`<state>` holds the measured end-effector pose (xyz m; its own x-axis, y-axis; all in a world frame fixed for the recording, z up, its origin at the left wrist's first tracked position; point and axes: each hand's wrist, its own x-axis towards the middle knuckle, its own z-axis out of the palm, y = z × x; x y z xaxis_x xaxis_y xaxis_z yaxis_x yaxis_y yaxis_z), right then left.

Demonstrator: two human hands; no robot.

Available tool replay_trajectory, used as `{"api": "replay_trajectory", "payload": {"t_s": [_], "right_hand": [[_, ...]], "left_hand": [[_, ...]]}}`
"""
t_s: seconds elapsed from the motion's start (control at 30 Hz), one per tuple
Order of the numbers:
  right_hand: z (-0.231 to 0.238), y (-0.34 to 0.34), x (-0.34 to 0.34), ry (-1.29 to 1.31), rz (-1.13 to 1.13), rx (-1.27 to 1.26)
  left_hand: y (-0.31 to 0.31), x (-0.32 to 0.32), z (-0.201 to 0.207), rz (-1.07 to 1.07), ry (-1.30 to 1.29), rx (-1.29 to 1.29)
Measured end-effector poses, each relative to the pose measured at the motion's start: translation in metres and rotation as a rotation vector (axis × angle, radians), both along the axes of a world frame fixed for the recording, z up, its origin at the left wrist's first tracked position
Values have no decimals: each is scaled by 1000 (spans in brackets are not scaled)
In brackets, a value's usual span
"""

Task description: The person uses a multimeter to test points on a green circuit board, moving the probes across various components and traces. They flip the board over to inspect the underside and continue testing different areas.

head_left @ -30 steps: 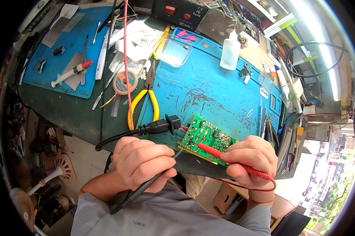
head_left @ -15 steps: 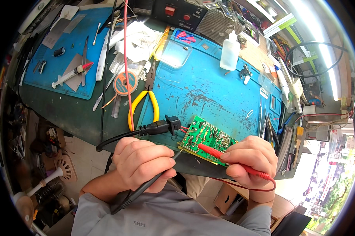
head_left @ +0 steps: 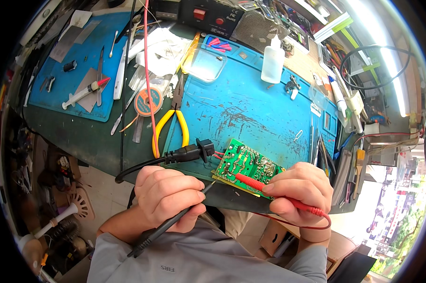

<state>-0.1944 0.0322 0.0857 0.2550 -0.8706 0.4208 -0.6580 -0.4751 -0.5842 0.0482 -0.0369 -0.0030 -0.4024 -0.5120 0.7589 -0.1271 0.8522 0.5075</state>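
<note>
A green circuit board [head_left: 248, 162], solder side up, lies at the near edge of the blue work mat [head_left: 222, 101]. My left hand [head_left: 169, 195] is closed around a black test probe [head_left: 168, 221], its thin tip at the board's near left corner. In my right hand [head_left: 302, 191] I grip a red test probe [head_left: 250, 181], its front end over the board's left part; whether its tip touches is too small to tell. Two thin red wires leave the board's left side, next to a black power plug [head_left: 191, 152] on a thick cable.
Yellow-handled pliers [head_left: 184, 132] and an orange solder wick spool [head_left: 148, 100] lie left of the board. Farther back stand a clear squeeze bottle [head_left: 273, 61] and a black box with red switches [head_left: 208, 16]. A syringe [head_left: 86, 93] rests on the left mat.
The view has shifted slightly. Both hands keep their grips, and the probes stay almost where they were at the board. The black probe's tip sits marginally farther left.
</note>
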Motion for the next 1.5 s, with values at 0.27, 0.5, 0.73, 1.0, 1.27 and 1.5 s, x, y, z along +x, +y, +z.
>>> {"api": "replay_trajectory", "payload": {"t_s": [0.27,0.5,0.73,1.0,1.27,1.5], "right_hand": [[1,0,0,-9,4,-10],[-1,-1,0,-19,6,-24],[-2,-4,0,-22,33,-39],[-2,-3,1,-15,32,-30],[-1,-2,1,-5,36,-12],[2,-3,1,-4,41,-12]], "left_hand": [[1,3,2,-11,-45,19],[1,3,2,-12,-50,23],[1,3,1,-1,-48,17],[1,2,2,0,-48,17],[3,2,2,-8,-34,20],[0,0,5,-6,-16,5]]}}
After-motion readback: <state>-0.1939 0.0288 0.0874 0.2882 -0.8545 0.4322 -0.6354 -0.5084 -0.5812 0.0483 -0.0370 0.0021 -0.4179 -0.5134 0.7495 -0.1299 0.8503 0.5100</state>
